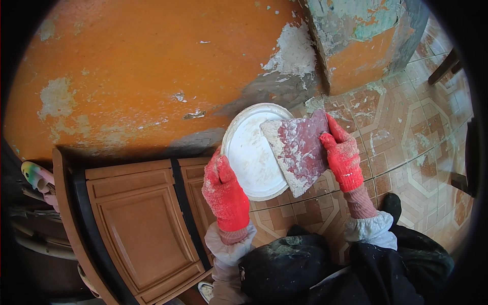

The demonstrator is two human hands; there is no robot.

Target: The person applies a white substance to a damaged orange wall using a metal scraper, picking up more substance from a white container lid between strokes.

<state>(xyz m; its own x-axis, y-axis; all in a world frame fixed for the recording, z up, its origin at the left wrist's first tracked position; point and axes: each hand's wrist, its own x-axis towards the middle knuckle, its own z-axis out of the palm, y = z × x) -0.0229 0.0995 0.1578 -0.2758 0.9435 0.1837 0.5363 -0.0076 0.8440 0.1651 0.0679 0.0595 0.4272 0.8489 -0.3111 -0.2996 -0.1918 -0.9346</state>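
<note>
One gloved left hand [225,190] grips a round white lid [250,155] by its left edge, while the right hand [344,155] grips a red scraper [306,147] over the lid's right side.

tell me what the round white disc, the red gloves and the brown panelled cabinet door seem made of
Round white disc: probably plastic, smooth with a slight sheen and a moulded-looking rim.
Red gloves: likely knitted fabric, matt and fuzzy-looking; a coating is possible.
Cabinet door: wood or wood-look board, satin brown, with a framed panel; core hidden.
</note>
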